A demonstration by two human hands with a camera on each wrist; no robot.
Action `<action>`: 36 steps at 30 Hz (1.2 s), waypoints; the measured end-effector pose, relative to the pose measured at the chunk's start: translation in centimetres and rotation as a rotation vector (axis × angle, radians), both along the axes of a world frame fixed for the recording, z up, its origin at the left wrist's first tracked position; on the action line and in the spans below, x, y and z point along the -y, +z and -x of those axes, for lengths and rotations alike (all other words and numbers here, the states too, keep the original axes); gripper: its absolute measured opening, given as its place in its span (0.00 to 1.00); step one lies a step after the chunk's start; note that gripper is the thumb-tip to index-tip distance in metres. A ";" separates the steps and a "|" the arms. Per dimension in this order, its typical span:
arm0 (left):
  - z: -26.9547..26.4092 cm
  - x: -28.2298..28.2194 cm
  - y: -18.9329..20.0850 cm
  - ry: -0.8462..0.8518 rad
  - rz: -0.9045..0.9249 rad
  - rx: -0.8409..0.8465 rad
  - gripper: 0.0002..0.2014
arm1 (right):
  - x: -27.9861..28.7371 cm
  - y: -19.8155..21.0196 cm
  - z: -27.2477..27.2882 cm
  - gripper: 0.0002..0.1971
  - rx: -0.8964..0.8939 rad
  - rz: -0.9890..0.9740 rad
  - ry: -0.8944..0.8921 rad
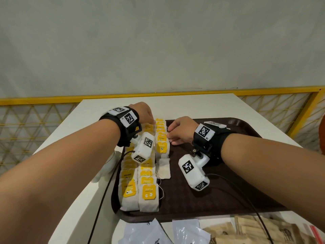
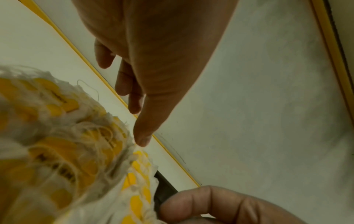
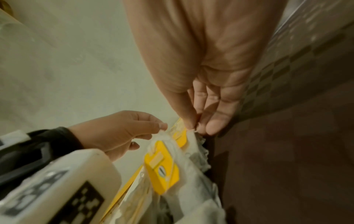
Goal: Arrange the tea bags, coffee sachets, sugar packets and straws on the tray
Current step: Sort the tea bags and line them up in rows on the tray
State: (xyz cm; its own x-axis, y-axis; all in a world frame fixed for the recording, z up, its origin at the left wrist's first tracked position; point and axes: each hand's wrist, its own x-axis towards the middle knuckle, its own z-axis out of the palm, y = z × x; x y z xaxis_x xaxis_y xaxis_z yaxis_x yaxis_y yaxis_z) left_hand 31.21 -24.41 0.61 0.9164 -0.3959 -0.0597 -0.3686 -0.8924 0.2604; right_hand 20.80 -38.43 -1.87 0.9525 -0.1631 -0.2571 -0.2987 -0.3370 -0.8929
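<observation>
White tea bags with yellow tags (image 1: 147, 192) lie in overlapping rows along the left side of a dark brown tray (image 1: 219, 199). My left hand (image 1: 151, 119) reaches to the far end of the rows, and one straight digit touches a bag's edge (image 2: 142, 140) while the other fingers hang loosely bent. My right hand (image 1: 171, 137) is at the right side of the third row (image 1: 161, 147). Thumb and fingers of my right hand (image 3: 194, 126) pinch the edge of a tea bag (image 3: 193, 136). One untagged tea bag (image 1: 164, 169) lies loose beside the rows.
White sachets (image 1: 146, 233) and brown paper packets (image 1: 246, 229) lie on the white table (image 1: 175, 106) in front of the tray. A white plastic item (image 1: 107, 166) sits left of the tray. Black cables cross the tray. A yellow mesh railing (image 1: 281, 110) runs behind the table.
</observation>
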 end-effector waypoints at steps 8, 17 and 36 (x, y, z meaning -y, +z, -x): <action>0.7 -0.2 0.1 -0.101 -0.037 -0.091 0.12 | -0.6 0.2 -0.4 0.09 0.075 0.086 -0.022; 0.9 0.9 -0.3 -0.063 -0.181 -0.033 0.16 | -0.8 0.0 -0.4 0.11 0.087 0.085 -0.028; 0.4 1.3 -0.4 -0.043 -0.131 -0.038 0.09 | -0.5 0.1 -0.7 0.08 0.048 -0.001 -0.027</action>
